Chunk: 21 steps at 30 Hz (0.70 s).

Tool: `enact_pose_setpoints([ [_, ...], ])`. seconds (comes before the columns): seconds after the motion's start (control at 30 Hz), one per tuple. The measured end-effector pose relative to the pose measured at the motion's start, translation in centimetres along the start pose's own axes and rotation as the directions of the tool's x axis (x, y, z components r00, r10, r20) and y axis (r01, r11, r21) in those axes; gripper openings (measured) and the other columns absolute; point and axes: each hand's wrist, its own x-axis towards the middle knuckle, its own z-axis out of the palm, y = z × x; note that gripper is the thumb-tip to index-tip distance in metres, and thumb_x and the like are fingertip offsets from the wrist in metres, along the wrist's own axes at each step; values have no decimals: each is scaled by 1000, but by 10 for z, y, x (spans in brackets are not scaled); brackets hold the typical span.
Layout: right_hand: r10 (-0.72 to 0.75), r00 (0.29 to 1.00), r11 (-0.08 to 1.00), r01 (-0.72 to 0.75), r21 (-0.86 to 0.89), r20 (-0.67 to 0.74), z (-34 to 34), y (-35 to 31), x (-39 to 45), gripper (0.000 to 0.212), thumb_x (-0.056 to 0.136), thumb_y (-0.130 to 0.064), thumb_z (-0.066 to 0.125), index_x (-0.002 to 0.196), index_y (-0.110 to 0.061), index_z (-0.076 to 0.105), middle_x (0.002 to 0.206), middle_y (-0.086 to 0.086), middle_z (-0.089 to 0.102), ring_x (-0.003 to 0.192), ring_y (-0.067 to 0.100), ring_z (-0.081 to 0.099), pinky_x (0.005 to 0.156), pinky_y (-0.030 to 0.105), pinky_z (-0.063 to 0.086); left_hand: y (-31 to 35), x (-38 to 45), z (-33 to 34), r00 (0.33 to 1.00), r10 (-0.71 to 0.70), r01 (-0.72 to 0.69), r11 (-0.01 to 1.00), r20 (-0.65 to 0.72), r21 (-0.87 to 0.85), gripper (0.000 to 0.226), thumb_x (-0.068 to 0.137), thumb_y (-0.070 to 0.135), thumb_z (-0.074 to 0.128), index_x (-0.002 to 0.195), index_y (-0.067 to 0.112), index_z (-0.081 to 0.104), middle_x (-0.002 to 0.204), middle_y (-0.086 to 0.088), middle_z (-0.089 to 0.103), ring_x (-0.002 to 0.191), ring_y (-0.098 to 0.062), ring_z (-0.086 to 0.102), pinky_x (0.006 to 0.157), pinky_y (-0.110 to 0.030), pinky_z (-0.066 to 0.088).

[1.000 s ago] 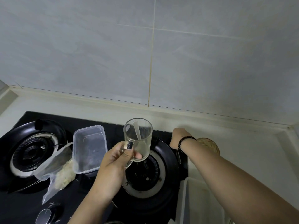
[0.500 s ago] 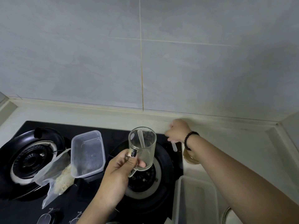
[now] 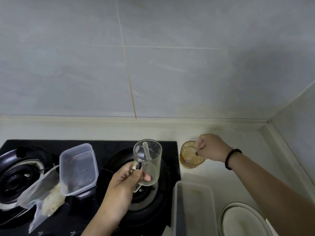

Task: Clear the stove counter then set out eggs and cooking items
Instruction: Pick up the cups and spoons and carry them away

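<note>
Grey wall tiles (image 3: 170, 65) fill the upper half of the head view, meeting a pale counter (image 3: 221, 176) that runs into a corner on the right. Set into the counter is a black glass stove (image 3: 109, 147) with two burners.

Over the right burner (image 3: 144, 193) the left hand (image 3: 122, 183) holds a clear glass mug (image 3: 148, 160) by its handle, fingers curled round it and the dark-nailed thumb on top. The mug stands upright and off the stove, with a pale plastic spoon (image 3: 146, 150) leaning inside it. The hand and mug hide much of that burner.

Just beside the stove's right edge, on the counter, sits a small amber glass cup (image 3: 189, 157) with brownish contents. The right hand (image 3: 211, 147), a dark bead bracelet (image 3: 230, 158) on its wrist, is above the cup's far rim with fingers curled in a pinch; whatever it grips is too small to make out.

Between the two burners a clear plastic container (image 3: 78, 167) lies tilted, leaning on a clear plastic bag (image 3: 46, 196) of pale crumbly food that overlaps the left burner (image 3: 15, 181).

Near the bottom edge, a translucent rectangular tub (image 3: 194, 210) stands on the counter close to the stove, and just right of it is a round white plate (image 3: 242, 220), partly covered by the right forearm.
</note>
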Motion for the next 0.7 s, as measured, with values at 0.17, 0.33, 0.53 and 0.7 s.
enact_pose_setpoints([
  [0.17,25,951,957,67,282,-309,25,18,-8,30,79,-16,72,105,-25,60,106,-8,62,93,8,59,71,13,43,-5,2,-2,1000,3,-3,1000,-31,-3,21,86,24,65,86,4,67,75,-10,71,72,-14,64,73,-30,44],
  [0.33,156,939,842,36,538,-306,59,25,-20,87,67,-23,86,139,-26,37,134,-8,35,119,10,43,97,26,40,-12,5,-2,997,-42,45,998,-72,44,26,97,9,47,83,5,68,72,-8,71,69,-10,66,76,-30,46],
  [0.53,117,954,831,58,554,-275,89,23,-15,123,56,-26,93,151,-31,15,138,-14,24,126,3,29,107,26,32,-11,11,3,997,-63,66,997,-52,51,28,97,13,50,76,2,66,75,-10,72,73,-13,66,78,-32,46],
  [0.7,180,921,807,63,586,-346,103,27,-11,108,58,-23,91,144,-33,28,135,-6,44,122,12,46,100,27,44,-6,11,1,997,-59,59,998,-54,16,27,83,29,59,72,6,69,76,-10,71,73,-11,65,80,-30,48],
])
